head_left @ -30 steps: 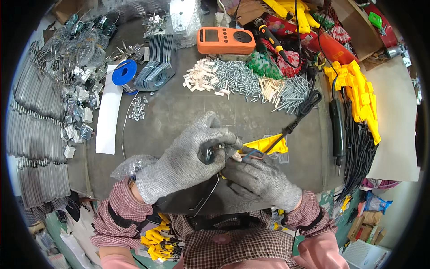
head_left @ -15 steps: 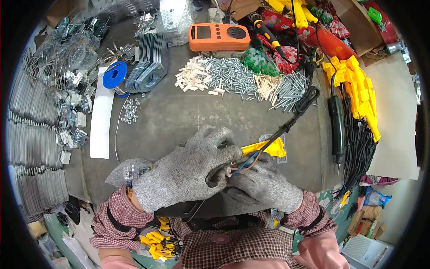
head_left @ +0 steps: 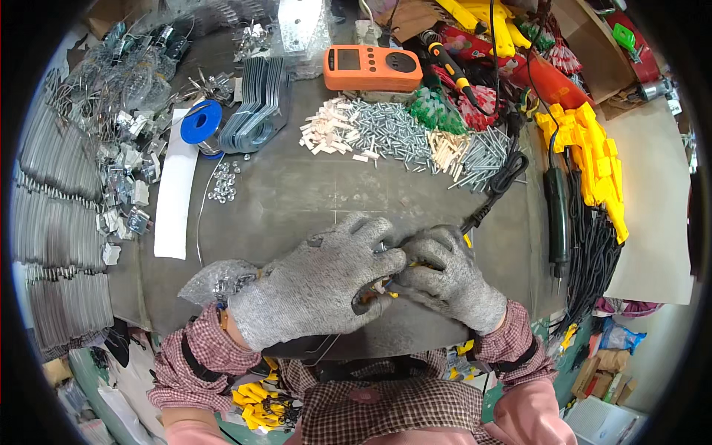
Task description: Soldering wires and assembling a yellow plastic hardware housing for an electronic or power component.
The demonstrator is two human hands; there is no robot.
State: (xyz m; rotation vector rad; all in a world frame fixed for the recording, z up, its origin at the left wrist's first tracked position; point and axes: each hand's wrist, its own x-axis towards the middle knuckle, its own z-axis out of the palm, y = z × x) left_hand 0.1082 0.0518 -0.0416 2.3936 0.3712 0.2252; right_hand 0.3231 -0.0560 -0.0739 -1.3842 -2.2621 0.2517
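Both gloved hands are working pressed together at the near edge of the bench (head_left: 297, 200): the left hand (head_left: 315, 289) is curling over from the left and the right hand (head_left: 445, 278) is closing against it, pinching a small yellow-and-metal part (head_left: 387, 285) that is mostly hidden between the fingers. A black cable (head_left: 498, 185) is leading into the right hand's grip. Judged from this, a fitting step is under way; the next move is calling for a steady pinch and fine alignment.

An orange meter (head_left: 372, 68) with a grey rectangular screen (head_left: 348, 59) lies at the bench's far edge.
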